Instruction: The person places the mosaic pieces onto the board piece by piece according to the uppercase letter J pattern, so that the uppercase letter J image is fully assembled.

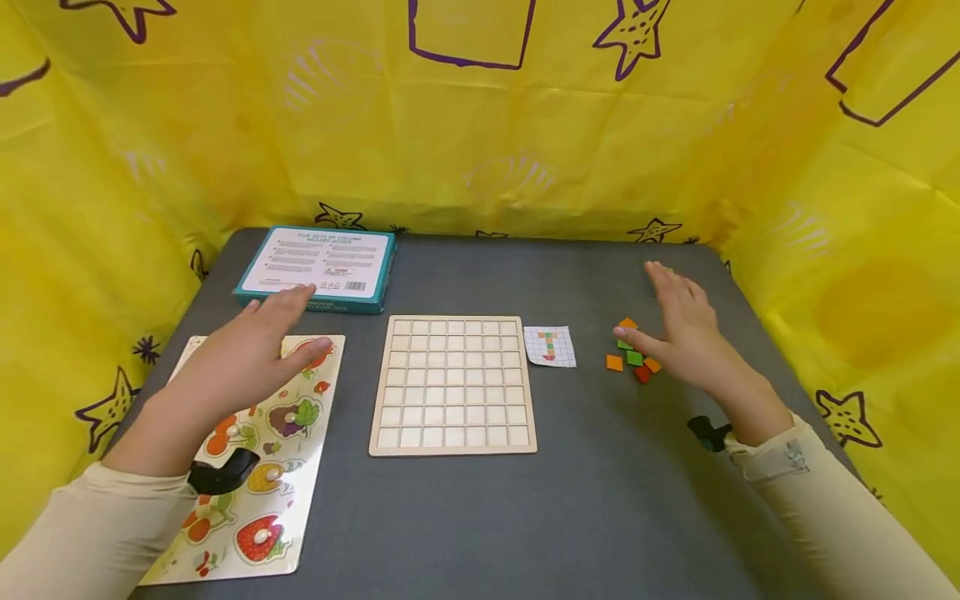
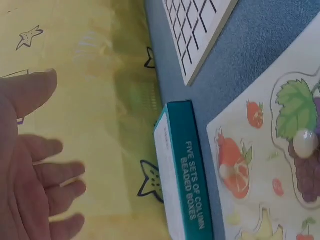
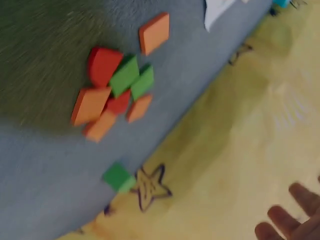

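Above the fruit puzzle board (image 1: 300,500), my left hand (image 1: 251,350) hovers with its fingers extended, holding nothing. In the left wrist view the same hand (image 2: 35,170) has its fingers apart from everything. My right hand (image 1: 686,333) is raised beside a small pile of coloured tiles (image 1: 634,358), also holding nothing. The right wrist view shows orange tiles (image 3: 155,34), green tiles (image 3: 124,76) and red tiles (image 3: 104,67) lying together, with one green tile (image 3: 118,177) apart. Between the hands lies a wooden grid board (image 1: 454,387), its squares bare. A paper pattern card (image 1: 550,347) with a coloured hook-like figure lies beside it.
A teal and white box (image 1: 318,265) lies at the back left of the grey table (image 1: 480,517). Yellow cloth (image 1: 480,150) with sea drawings hangs behind and at both sides. Dark wrist straps (image 1: 223,472) are on both arms.
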`<state>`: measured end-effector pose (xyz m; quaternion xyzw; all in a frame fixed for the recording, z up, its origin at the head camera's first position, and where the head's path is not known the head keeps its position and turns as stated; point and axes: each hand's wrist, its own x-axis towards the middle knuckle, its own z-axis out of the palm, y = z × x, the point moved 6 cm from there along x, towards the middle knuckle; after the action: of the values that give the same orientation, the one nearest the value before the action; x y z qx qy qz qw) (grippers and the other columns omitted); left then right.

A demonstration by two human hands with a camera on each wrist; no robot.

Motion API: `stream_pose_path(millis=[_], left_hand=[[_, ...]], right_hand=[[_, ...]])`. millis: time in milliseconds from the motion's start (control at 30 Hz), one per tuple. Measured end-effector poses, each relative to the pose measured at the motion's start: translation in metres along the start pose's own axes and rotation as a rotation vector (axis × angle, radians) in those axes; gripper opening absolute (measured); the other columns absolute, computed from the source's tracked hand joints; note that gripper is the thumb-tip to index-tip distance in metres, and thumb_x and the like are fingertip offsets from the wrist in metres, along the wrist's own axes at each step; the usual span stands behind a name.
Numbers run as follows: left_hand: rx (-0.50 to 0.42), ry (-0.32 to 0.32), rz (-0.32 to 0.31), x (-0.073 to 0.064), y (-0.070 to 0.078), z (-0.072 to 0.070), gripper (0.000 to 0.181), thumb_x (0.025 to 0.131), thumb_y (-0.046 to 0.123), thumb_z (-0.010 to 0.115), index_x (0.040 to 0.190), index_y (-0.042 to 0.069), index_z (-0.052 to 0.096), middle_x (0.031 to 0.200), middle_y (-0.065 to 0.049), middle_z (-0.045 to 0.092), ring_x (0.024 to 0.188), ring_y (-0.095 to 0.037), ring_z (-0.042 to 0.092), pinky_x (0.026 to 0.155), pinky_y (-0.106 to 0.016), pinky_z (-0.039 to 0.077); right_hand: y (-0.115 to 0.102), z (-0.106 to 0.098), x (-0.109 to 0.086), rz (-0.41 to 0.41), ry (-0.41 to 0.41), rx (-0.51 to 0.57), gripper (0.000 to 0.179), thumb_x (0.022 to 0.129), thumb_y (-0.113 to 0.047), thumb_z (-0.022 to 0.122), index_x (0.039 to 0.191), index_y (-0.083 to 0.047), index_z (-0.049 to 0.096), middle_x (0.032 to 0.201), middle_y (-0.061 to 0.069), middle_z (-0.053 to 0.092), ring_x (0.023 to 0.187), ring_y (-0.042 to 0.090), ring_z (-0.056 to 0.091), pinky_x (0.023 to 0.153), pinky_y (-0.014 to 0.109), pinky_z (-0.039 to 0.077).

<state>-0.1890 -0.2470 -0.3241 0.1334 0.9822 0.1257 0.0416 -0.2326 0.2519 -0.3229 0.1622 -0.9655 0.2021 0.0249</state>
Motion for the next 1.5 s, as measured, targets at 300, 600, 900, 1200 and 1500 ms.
stream_pose_path(millis=[300, 600, 900, 1200, 1500], left_hand=[[0.039, -0.032, 0.167, 0.045, 0.024, 0.042, 0.066, 0.089, 0.051, 0.067, 0.138, 0.01, 0.055, 0.132, -0.01, 0.06, 0.127, -0.035, 0.048, 0.109, -0.063, -0.012], [0.113, -0.207, 0.238, 0.059, 0.026, 0.087, 0.098, 0.072, 0.058, 0.079, 0.147, 0.005, 0.044, 0.151, -0.013, 0.04, 0.141, -0.039, 0.026, 0.113, -0.059, 0.009], [0.129, -0.238, 0.245, 0.059, 0.023, 0.102, 0.098, 0.071, 0.058, 0.08, 0.147, 0.006, 0.045, 0.153, -0.011, 0.038, 0.141, -0.04, 0.026, 0.113, -0.061, 0.008], [0.104, -0.215, 0.226, 0.059, 0.025, 0.103, 0.097, 0.07, 0.054, 0.082, 0.146, 0.006, 0.046, 0.153, -0.011, 0.038, 0.141, -0.039, 0.026, 0.112, -0.062, 0.01], [0.1, -0.207, 0.242, 0.064, 0.039, 0.106, 0.096, 0.072, 0.055, 0.081, 0.146, 0.005, 0.046, 0.153, -0.011, 0.038, 0.142, -0.037, 0.027, 0.111, -0.063, 0.015]], right_hand=[[0.002, 0.062, 0.045, -0.097, -0.265, -0.157, 0.071, 0.089, -0.043, 0.07, 0.148, -0.012, 0.045, 0.152, 0.021, 0.032, 0.132, 0.052, 0.024, 0.098, 0.071, 0.023], [0.01, 0.096, 0.055, -0.093, -0.355, -0.267, 0.068, 0.084, -0.052, 0.072, 0.142, -0.021, 0.054, 0.148, 0.021, 0.041, 0.127, 0.05, 0.032, 0.094, 0.067, 0.03], [0.01, 0.105, 0.054, -0.099, -0.335, -0.305, 0.067, 0.082, -0.054, 0.073, 0.139, -0.021, 0.058, 0.143, 0.022, 0.046, 0.128, 0.047, 0.033, 0.095, 0.065, 0.031], [0.014, 0.102, 0.055, -0.114, -0.336, -0.323, 0.068, 0.082, -0.057, 0.072, 0.138, -0.022, 0.059, 0.144, 0.022, 0.045, 0.128, 0.047, 0.031, 0.097, 0.065, 0.029], [0.035, 0.095, 0.049, -0.089, -0.34, -0.319, 0.069, 0.081, -0.06, 0.071, 0.137, -0.022, 0.06, 0.147, 0.023, 0.039, 0.131, 0.048, 0.025, 0.099, 0.066, 0.025]])
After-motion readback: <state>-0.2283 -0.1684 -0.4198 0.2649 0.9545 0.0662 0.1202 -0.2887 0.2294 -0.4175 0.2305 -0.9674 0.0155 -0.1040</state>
